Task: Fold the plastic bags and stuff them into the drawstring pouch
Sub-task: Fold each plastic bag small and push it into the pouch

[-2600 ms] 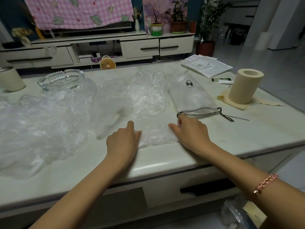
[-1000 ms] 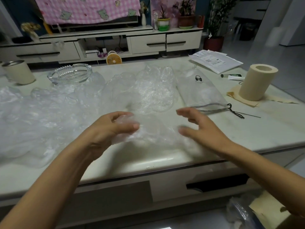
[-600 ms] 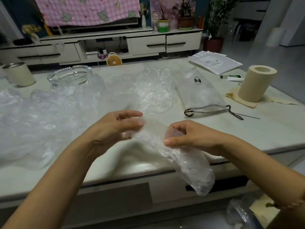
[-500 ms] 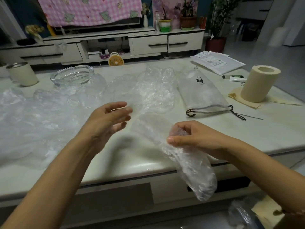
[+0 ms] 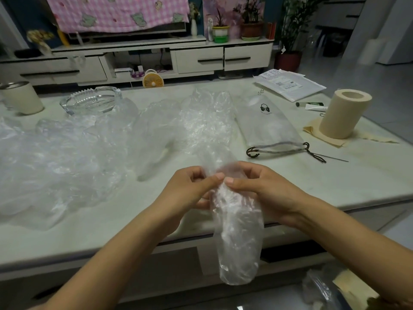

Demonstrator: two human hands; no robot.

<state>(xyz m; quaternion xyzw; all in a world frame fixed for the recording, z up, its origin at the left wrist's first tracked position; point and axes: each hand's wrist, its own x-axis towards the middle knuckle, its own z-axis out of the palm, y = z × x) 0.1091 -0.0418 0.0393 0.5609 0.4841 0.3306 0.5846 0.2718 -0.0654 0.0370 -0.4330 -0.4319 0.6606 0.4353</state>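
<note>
Over the worktop [image 5: 324, 186] edge, left grip [image 5: 190, 191] and right grip [image 5: 266, 191] pinch a bag [image 5: 237, 245]; a slack pinch could let it unfold.

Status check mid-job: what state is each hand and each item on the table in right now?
left hand: pinches the top of the held plastic bag.
right hand: pinches the same top edge.
held plastic bag: lifted, hanging down past the table edge.
drawstring pouch: lying flat, cord slack.
loose plastic bags: spread out, crumpled.
paper roll: standing upright.
</note>
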